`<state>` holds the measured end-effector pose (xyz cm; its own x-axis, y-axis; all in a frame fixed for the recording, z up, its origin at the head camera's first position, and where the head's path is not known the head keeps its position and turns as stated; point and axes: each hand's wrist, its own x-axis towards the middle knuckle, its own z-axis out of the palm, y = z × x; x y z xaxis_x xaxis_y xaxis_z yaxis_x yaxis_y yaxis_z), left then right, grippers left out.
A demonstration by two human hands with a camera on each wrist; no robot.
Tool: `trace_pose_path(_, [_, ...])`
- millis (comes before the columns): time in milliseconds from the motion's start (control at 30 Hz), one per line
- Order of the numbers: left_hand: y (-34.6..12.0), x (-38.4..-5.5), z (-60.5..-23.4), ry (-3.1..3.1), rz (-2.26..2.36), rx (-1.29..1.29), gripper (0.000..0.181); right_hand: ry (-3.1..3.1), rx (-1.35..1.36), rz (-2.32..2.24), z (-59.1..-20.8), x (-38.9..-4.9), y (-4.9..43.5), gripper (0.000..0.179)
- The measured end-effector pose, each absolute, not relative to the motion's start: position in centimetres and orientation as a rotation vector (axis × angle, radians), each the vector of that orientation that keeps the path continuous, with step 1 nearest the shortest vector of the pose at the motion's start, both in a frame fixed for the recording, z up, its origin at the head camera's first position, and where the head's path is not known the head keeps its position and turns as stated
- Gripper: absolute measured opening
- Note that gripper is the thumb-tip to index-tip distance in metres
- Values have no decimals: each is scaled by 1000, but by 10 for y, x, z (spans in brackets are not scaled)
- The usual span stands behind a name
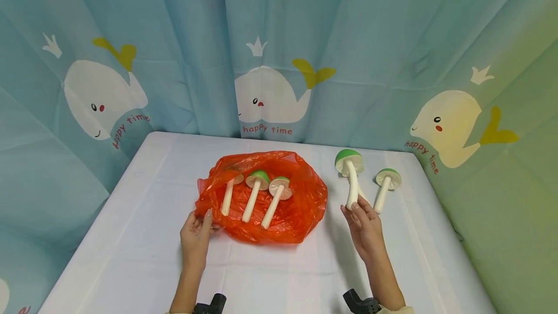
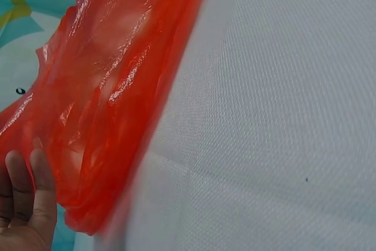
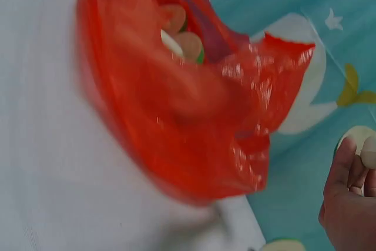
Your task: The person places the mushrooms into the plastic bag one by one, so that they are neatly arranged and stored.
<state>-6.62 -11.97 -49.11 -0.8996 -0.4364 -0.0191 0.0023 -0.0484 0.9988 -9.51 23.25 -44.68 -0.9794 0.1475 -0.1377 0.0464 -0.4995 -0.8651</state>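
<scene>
A red plastic bag point(image 1: 305, 207) lies with its mouth open, holding three toy mushrooms with green caps and pale stems, among them a middle mushroom point(image 1: 251, 202). My left hand point(image 1: 196, 234) pinches the bag's near left edge between thumb and fingers; in the left wrist view its fingertips touch the red film. To the right of the bag, my right hand point(image 1: 364, 224) grips a green-capped mushroom point(image 1: 352, 183) by the lower stem, cap pointing away. In the right wrist view this mushroom point(image 3: 369, 154) is partly cut off by the frame.
Another mushroom point(image 1: 385, 188) lies on the white table point(image 1: 270, 275) to the right of my right hand. A pale stem point(image 1: 361, 192) shows partly behind the held mushroom. Blue curtains point(image 1: 279, 23) with whale prints hang behind the table and along both sides.
</scene>
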Motion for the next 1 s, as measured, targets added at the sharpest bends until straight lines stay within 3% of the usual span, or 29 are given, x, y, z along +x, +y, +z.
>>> trace_pose_path(700, [-119,-65,-492,-1903,-2061,473,31,-1930,232,2692,-430,-72,149,34])
trace_pose_path(1000, [-119,-64,-491,-1908,-2035,456,29,-2006,180,2846,-446,-70,115,41])
